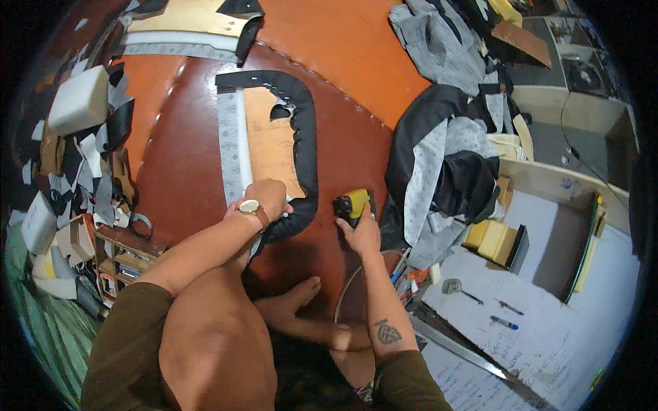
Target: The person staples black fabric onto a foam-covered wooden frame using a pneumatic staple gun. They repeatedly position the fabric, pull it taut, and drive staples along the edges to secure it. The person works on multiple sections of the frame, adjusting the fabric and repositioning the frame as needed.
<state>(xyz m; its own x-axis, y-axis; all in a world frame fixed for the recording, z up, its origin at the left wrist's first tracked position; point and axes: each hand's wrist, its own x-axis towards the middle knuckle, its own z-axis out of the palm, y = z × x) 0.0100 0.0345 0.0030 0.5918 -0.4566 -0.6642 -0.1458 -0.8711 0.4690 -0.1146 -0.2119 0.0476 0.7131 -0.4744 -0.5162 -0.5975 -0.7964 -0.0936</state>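
Note:
A wooden panel lies on the brown work surface, with black padded upholstery fabric wrapped around its top, right and lower edges. Along its left side run a white strip and a grey printed strip of cloth. My left hand, with a watch at the wrist, is closed at the panel's lower edge, fingers gripping the black fabric there. To the right of the panel, my right hand is wrapped round a yellow and black staple gun, held apart from the panel.
Another partly covered panel lies at the far left. Black and grey fabric is heaped on the right. Beyond it stand an open wooden drawer and a white board with pens. Foam blocks and scraps crowd the left.

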